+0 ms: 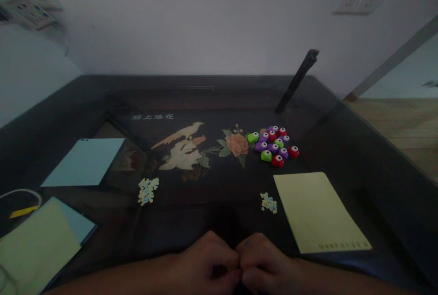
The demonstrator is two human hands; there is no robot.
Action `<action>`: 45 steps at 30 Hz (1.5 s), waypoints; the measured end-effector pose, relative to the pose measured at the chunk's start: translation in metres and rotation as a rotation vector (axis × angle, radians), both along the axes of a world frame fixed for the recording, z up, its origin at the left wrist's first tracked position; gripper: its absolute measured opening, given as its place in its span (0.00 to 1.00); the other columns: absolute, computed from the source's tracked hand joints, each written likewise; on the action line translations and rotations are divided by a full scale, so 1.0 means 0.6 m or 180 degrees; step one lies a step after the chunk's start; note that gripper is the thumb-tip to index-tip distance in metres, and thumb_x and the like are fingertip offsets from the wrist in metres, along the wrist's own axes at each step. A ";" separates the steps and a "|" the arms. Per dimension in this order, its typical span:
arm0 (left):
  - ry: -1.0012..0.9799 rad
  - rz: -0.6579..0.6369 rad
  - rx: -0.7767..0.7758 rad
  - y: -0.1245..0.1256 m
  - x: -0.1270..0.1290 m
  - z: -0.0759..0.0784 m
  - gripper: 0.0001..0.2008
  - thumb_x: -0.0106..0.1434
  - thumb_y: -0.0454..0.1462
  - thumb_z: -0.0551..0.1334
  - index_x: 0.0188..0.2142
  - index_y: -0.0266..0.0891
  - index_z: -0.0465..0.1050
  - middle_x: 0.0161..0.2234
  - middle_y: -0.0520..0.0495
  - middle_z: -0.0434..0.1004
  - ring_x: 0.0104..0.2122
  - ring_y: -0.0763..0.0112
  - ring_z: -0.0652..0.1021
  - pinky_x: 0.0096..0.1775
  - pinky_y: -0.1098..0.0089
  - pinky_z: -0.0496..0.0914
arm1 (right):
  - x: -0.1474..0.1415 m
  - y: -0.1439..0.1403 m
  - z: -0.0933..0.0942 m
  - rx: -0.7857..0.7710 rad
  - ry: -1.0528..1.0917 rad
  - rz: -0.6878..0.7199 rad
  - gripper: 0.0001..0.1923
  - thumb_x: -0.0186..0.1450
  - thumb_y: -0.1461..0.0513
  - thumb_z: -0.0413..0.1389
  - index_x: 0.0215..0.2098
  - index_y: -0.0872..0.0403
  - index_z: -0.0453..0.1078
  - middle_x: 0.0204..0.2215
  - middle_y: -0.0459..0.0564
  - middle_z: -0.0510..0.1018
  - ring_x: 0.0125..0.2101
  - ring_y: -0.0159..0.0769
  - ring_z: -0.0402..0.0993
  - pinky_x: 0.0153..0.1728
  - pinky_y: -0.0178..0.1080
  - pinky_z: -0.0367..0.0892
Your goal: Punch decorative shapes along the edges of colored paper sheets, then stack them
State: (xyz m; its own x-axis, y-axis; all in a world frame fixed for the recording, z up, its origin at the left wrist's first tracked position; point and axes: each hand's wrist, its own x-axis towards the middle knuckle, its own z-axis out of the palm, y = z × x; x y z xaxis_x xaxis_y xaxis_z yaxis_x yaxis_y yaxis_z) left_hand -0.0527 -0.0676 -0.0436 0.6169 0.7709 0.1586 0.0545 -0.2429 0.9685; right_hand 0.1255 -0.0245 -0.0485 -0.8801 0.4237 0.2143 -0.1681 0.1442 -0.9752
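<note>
My left hand (214, 263) and my right hand (262, 263) rest at the table's near edge, knuckle to knuckle. Both are closed into loose fists, and I see nothing held in either. Just beyond my right hand lies a small pile of pale star-shaped pieces (268, 203). Another, larger pile of these stars (148, 191) sits ahead and to the left of my left hand. To the right of my right hand is a pale yellow sheet (320, 213). Farther back, a cluster of red, green and purple eye-like toys (273, 147) stands on the table.
The dark glossy table (191, 222) has a bird-and-flower picture (185, 149) in its top. Left are a blue sheet (85, 162), a yellow sheet (41, 249) and a white cord (25, 191). A black stick-like object (297, 82) rises at the back right, before the wall.
</note>
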 end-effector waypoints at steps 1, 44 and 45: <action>0.0030 0.0008 -0.0025 0.000 0.000 -0.001 0.14 0.60 0.33 0.55 0.20 0.38 0.55 0.17 0.58 0.53 0.17 0.82 0.59 0.20 0.79 0.53 | 0.001 -0.001 -0.001 -0.0002 -0.0005 0.0003 0.30 0.69 0.46 0.43 0.15 0.53 0.56 0.11 0.40 0.57 0.16 0.25 0.58 0.20 0.29 0.57; 0.0236 -0.0241 -0.0045 0.009 -0.004 0.012 0.14 0.60 0.33 0.57 0.19 0.38 0.57 0.17 0.58 0.55 0.18 0.81 0.60 0.22 0.77 0.55 | 0.006 0.001 0.000 0.0331 -0.0120 0.0004 0.26 0.69 0.53 0.49 0.16 0.55 0.63 0.13 0.42 0.63 0.19 0.26 0.64 0.23 0.29 0.60; 0.0243 -0.0244 -0.0047 0.009 -0.003 0.011 0.14 0.60 0.33 0.57 0.19 0.38 0.57 0.17 0.58 0.55 0.18 0.81 0.60 0.22 0.77 0.55 | 0.006 0.001 0.000 0.0342 -0.0130 0.0010 0.27 0.69 0.52 0.48 0.15 0.55 0.63 0.13 0.42 0.63 0.19 0.26 0.64 0.23 0.29 0.60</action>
State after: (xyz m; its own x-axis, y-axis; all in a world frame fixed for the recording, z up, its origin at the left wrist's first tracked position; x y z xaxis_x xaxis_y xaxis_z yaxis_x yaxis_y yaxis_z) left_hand -0.0548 -0.0623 -0.0371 0.6839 0.7229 0.0978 0.1102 -0.2349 0.9657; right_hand 0.1290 -0.0237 -0.0483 -0.8903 0.3975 0.2224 -0.1291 0.2479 -0.9601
